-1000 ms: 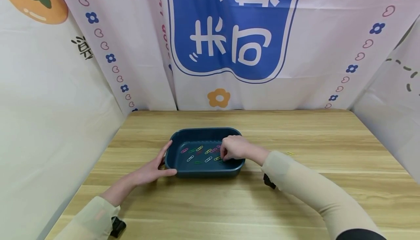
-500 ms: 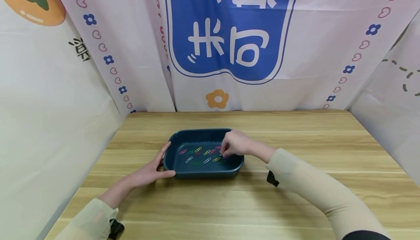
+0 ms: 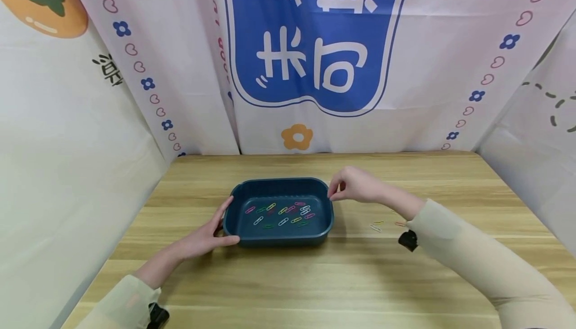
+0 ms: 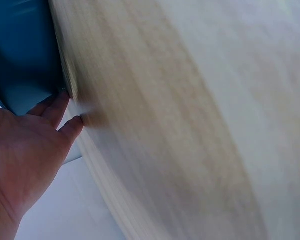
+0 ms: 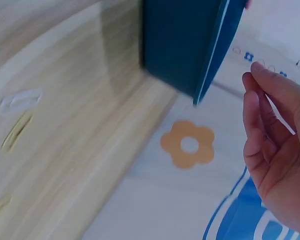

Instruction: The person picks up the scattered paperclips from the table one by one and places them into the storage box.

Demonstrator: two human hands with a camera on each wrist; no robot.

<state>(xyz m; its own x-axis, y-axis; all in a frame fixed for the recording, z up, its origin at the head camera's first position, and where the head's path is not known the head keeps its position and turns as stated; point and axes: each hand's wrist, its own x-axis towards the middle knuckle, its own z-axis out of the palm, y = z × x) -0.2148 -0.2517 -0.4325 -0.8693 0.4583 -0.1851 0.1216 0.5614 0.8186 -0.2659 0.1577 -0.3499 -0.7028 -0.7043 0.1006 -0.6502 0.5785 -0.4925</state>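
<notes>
A dark blue tray (image 3: 279, 242) sits on the wooden table, with several coloured paper clips (image 3: 283, 222) scattered over its floor. At its left end my left hand (image 3: 202, 239) holds it, index finger along the side and thumb at the front corner; in the left wrist view, fingertips reach low on the tray's wall. My right hand (image 3: 360, 186) is raised by the tray's right rim, overlapping it in the head view. Its fingers are bent, with thumb and index tips together. In the right wrist view nothing shows between those fingertips (image 5: 258, 66).
On the table (image 3: 279, 289) right of the tray lie a white paper clip (image 3: 375, 228), a yellow paper clip (image 3: 379, 221) and a red paper clip (image 3: 399, 224). A printed cloth (image 3: 198, 69) hangs behind the table's back edge.
My right hand has lifted out of the tray and moved right past its rim, uncovering white and pink paper clips inside. My left hand stays at the tray's left end.
</notes>
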